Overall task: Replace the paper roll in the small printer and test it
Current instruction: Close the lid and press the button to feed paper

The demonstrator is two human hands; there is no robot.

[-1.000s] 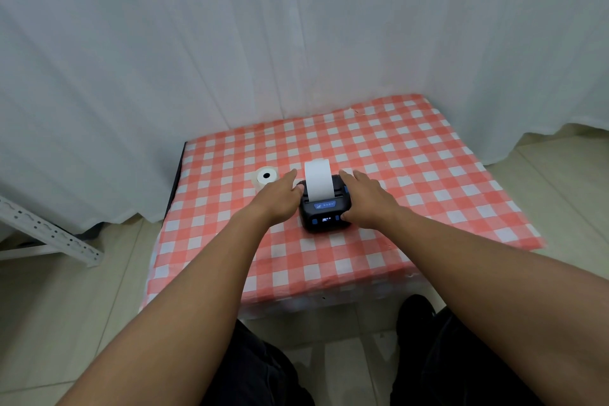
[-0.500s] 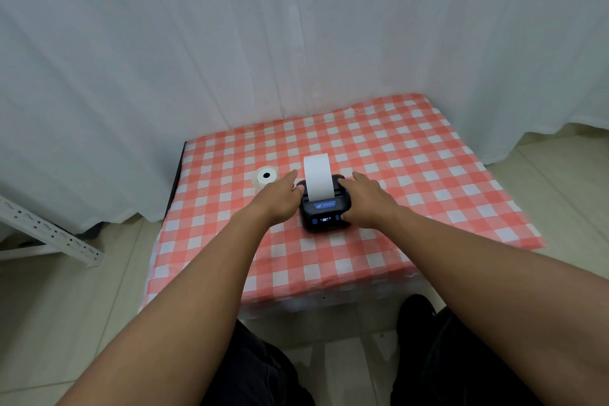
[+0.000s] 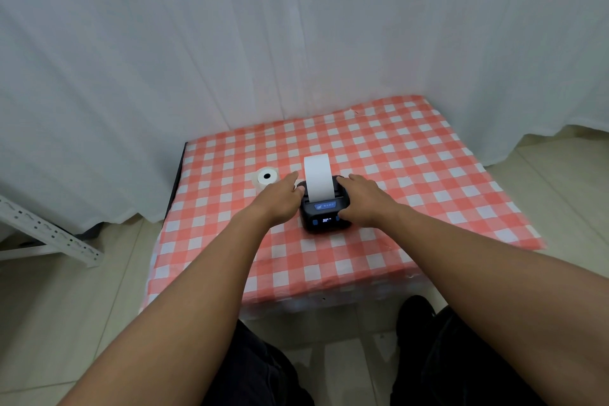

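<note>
A small black printer with a lit display sits mid-table on the red-and-white checked cloth. A white paper strip stands up out of its top slot. My left hand rests against the printer's left side, fingers stretched forward. My right hand lies over its right side, thumb at the front right corner by the buttons. A white paper roll stands on end just left of the printer, beyond my left fingertips.
A white curtain hangs close behind the table. A white perforated metal rail lies on the tiled floor at the left. My knees in dark trousers are under the table's near edge.
The paper strip has grown longer out of the printer's slot. Both hands have stayed on the printer's sides.
</note>
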